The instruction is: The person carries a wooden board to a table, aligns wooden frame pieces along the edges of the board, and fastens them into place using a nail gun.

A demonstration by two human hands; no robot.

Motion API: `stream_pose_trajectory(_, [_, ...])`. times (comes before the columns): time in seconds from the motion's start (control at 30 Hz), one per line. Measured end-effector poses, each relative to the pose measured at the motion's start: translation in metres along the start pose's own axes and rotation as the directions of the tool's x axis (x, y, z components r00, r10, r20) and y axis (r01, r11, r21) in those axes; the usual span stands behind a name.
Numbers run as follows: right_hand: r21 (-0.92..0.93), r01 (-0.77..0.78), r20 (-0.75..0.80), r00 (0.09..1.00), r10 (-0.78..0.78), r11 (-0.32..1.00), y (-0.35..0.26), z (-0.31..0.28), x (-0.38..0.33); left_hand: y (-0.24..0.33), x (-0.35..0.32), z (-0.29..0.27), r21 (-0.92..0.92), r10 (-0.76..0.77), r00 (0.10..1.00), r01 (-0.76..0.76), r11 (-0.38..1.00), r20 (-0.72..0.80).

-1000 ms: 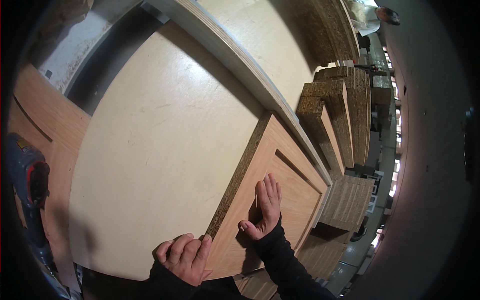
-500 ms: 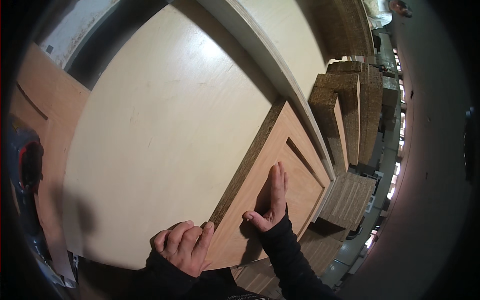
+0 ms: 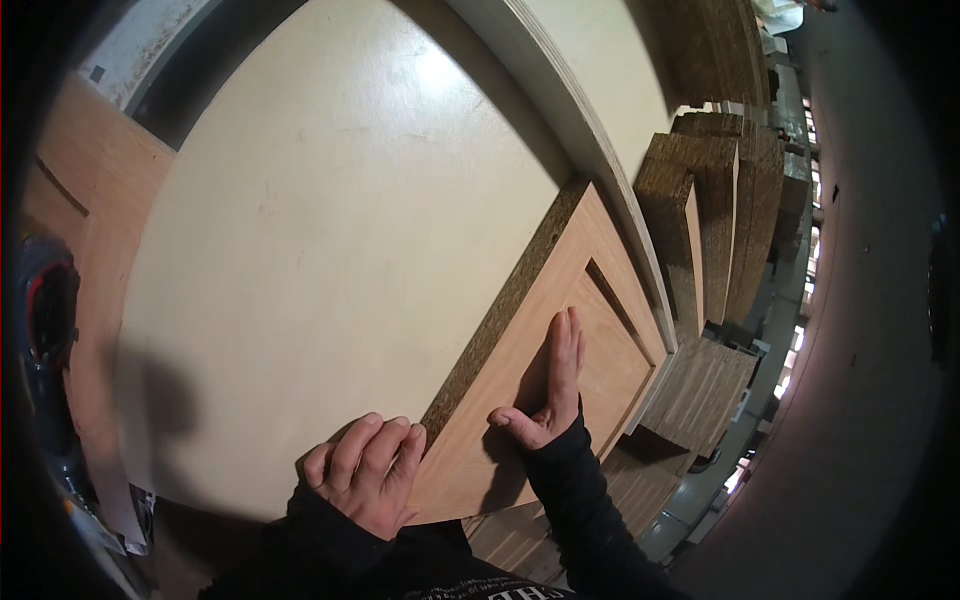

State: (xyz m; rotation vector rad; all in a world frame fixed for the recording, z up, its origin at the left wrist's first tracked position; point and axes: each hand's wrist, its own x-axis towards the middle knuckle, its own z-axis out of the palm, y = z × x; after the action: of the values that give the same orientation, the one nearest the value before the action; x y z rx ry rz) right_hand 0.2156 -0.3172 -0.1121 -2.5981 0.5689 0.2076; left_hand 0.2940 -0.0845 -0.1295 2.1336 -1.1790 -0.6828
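A light wooden panel with a recessed middle and a dark particleboard edge lies on the pale board surface. Its far end meets a raised plywood strip. My right hand is open over the panel, fingers straight and together, thumb spread to the left; whether its edge touches the wood I cannot tell. Beside the panel's near left corner, my left hand rests with bent fingers slightly apart on the pale board, its index finger against the panel's edge. The left thumb is mostly hidden.
Far left, a dark power tool with red trim stands on another wooden panel. Stacks of particleboard pieces rise beyond the strip at the right, with a lower stack nearer. A grey floor runs along the far right.
The view has shifted slightly. My right hand's fingers have drawn closer together. My left hand stays at the panel's corner, and the panel still lies against the strip.
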Motion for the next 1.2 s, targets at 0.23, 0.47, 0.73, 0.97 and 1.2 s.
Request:
stream_pose_trajectory(0.23, [-0.019, 0.035, -0.037, 0.999, -0.036, 0.999, 0.004, 0.001, -0.001, -0.001, 0.001, 0.002, 0.044, 0.028, 0.998, -0.026, 0.999, -0.064])
stream_pose_trajectory(0.47, [0.134, -0.071, -0.053, 0.995, 0.079, 0.988, -0.002, 0.015, -0.016, 0.007, 0.006, -0.002, -0.024, -0.002, 0.997, 0.0, 1.0, -0.08])
stream_pose_trajectory(0.73, [0.087, -0.169, -0.064, 0.982, 0.175, 0.982, -0.016, 0.036, -0.044, 0.016, -0.002, 0.001, 0.02, -0.003, 0.997, 0.004, 1.0, -0.074])
stream_pose_trajectory(0.97, [0.116, -0.221, -0.057, 0.972, 0.229, 0.968, -0.016, 0.037, -0.041, 0.016, -0.008, 0.004, 0.044, 0.003, 0.997, 0.001, 0.999, -0.083])
stream_pose_trajectory(1.2, [-0.012, -0.221, -0.061, 0.974, 0.22, 0.975, -0.01, 0.039, -0.031, 0.003, -0.027, 0.024, 0.165, 0.169, 0.922, -0.117, 0.979, -0.348])
